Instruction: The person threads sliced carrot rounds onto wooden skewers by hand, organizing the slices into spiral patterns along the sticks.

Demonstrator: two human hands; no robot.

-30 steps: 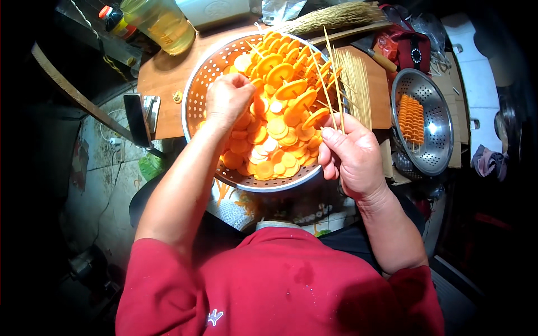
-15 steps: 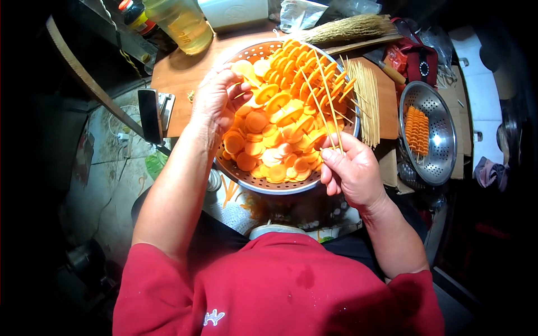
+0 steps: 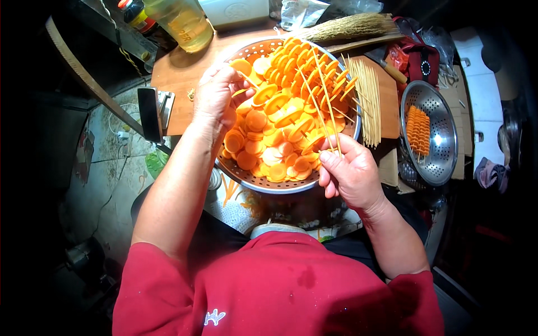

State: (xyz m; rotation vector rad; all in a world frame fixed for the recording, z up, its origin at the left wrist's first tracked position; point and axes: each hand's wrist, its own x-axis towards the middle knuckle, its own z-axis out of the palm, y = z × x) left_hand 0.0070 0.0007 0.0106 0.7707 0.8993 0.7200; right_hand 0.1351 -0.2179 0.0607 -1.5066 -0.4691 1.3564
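Note:
A colander full of round orange carrot slices stands before me. At its left side my left hand is closed, with a carrot slice edge-on at its fingertips. My right hand, at the right rim, pinches the lower ends of several thin bamboo skewers. One skewer slants up-left toward my left fingers and carries spaced carrot slices; its end near those fingers is partly hidden. Two bare skewers point up and away from the right hand. Finished-looking carrot skewers lie across the colander's far side.
Loose bamboo skewers lie right of the colander on the wooden board. A metal colander farther right holds threaded carrots. A straw brush, a jug of yellowish liquid and a phone on a stand surround the board.
My left hand has shifted slightly, its fingertips drawing closer to the end of the slanted skewer. My right hand keeps its pinch on the skewers, almost in the same place.

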